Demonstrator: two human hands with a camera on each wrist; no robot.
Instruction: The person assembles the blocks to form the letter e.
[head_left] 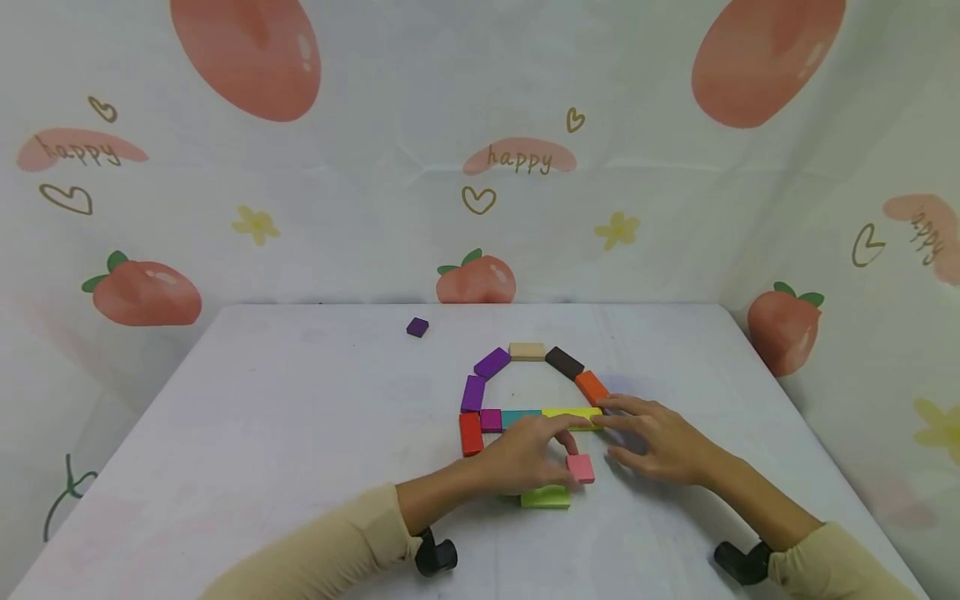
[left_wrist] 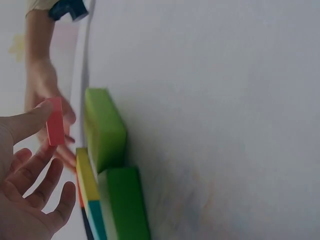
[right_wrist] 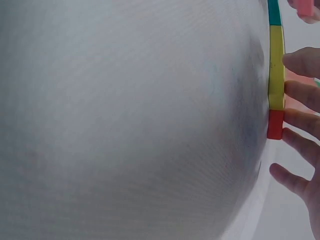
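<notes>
My left hand [head_left: 521, 458] pinches a small pink block [head_left: 581, 468] between thumb and fingertip, in front of the yellow block [head_left: 551, 412]. In the left wrist view, that pink block [left_wrist: 55, 121] stands on edge in the pinch, with the other fingers spread loosely. My right hand [head_left: 667, 442] has its fingers extended, tips at the yellow block and the orange block [head_left: 591, 387]. These belong to an arch of flat blocks with a teal block [head_left: 517, 416] and a magenta block [head_left: 491, 420] across its base. My left hand partly covers a light green block [head_left: 546, 498].
The arch continues through a dark brown block [head_left: 564, 362], a beige block [head_left: 527, 352], purple blocks [head_left: 492, 362] and a red block [head_left: 471, 435]. One dark purple block [head_left: 417, 327] lies apart near the white table's [head_left: 300, 400] far edge. A dark green block [left_wrist: 125, 200] shows in the left wrist view.
</notes>
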